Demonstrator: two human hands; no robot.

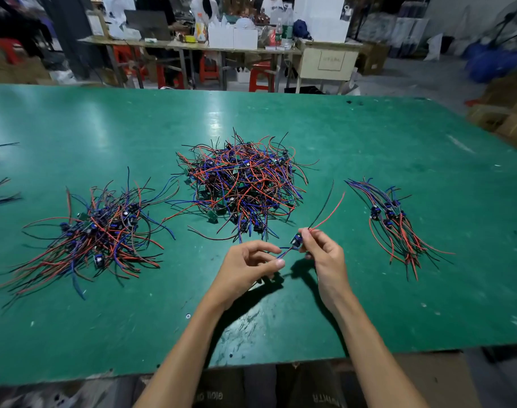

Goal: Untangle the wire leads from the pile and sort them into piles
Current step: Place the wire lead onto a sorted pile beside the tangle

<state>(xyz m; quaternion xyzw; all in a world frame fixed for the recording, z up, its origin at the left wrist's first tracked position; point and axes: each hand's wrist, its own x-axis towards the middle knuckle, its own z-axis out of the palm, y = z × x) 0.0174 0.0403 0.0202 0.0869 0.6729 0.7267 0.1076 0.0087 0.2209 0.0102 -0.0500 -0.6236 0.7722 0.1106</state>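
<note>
Plainly hidden: the lead's [296, 240] small board sits between the right hand's [325, 254] fingertips, so only a dark blue part shows; what is printed on it is too small to read.
Cut off: a few dark wires [0, 187] run off the left edge; the forearms leave the bottom edge.
Left grip: the left hand [248, 267] pinches the blue wires of the lead between thumb and fingers, above the desk [75, 119].
Right grip: closed on the lead at its board, with a black and a red wire rising up and to the right from the fingertips.
Lead: held in the air between both hands, just in front of the middle pile [242, 184].
Middle pile: a dense tangled mound of thin red, blue and black wires with small green boards poking out.
Left pile [98, 231]: a looser, flatter spread, wires fanning toward the near left.
Right pile [395, 222]: few leads, laid roughly parallel, blue parts bunched at the middle.
Desk surface: green mat, glossy, scuffed and speckled near the front edge.
Open room: bare green behind the piles and between them; the right pile lies well apart from the middle one.
</note>
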